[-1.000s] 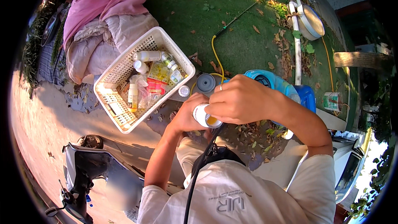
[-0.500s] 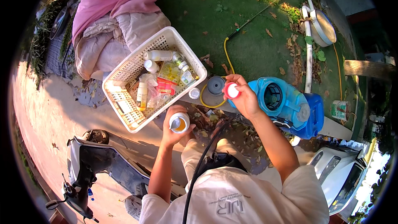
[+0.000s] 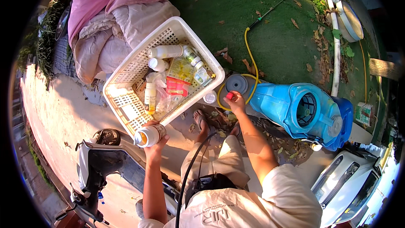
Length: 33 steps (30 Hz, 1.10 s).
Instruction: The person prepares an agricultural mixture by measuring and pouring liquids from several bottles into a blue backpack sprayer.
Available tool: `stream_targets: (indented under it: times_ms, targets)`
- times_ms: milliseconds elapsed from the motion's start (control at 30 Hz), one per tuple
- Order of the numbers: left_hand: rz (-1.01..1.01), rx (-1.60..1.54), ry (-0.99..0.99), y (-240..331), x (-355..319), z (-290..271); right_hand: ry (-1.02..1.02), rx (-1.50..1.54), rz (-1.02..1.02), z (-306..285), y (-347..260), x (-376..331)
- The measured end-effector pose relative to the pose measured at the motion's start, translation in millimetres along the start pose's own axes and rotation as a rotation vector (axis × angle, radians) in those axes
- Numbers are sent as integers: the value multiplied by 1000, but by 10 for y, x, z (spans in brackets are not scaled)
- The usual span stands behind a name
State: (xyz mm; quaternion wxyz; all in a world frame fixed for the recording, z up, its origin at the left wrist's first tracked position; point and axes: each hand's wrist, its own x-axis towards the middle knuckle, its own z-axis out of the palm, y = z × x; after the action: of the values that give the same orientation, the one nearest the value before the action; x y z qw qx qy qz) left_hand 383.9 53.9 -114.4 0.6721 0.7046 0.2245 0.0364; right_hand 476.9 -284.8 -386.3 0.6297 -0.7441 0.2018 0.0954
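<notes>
My left hand [image 3: 155,148] is wrapped round an uncapped white bottle [image 3: 157,131] with a printed label. The bottle leans to the left just off the basket's near corner, and something orange-yellow shows at its mouth. A small red cap [image 3: 230,96] is pinched in the fingers of my right hand [image 3: 237,104], beside a round grey lid [image 3: 236,84]. Close by, to the left of that hand, lies a small clear cup [image 3: 210,97]. Farther right stands a light-blue sprayer tank [image 3: 276,103] with its round filler mouth uncovered and a dark strainer inside.
A white plastic basket [image 3: 126,74] holds several bottles and packets. A yellow hose [image 3: 249,46] leads to a spray wand [image 3: 278,2] on the green ground. Bedding [image 3: 114,33] lies at the far left, a scooter [image 3: 90,169] near left, and a white car [image 3: 341,181] at right.
My left hand has moved left and tipped the bottle over to the left. My right hand has drawn left and nearer, still with the red cap. The view has shifted.
</notes>
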Motion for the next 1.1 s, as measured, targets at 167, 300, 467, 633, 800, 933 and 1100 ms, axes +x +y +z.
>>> stream_targets:
  times_ms: [167, 300, 467, 633, 800, 933, 1100]
  targets:
    - [46, -179, -100, 64, 344, 116, 279, -504, -262, 41, 295, 383]
    - [51, -263, -156, 324, 611, 181, 252, -535, -268, 43, 342, 578]
    - [144, -262, -258, 761, 766, 224, 206, -751, -204, -45, 260, 490]
    - [209, -206, -263, 1002, 719, 354, 270, -718, -310, -268, 304, 266]
    - [234, -218, -342, 904, 571, 566, 233, -478, -85, -364, 181, -271]
    - [127, -257, -347, 908, 395, 882, 192, -306, -271, -550, 44, -800]
    - [-3, -302, -414, 1245, 119, 1286, 37, -323, -273, -1190, -1710, -1849]
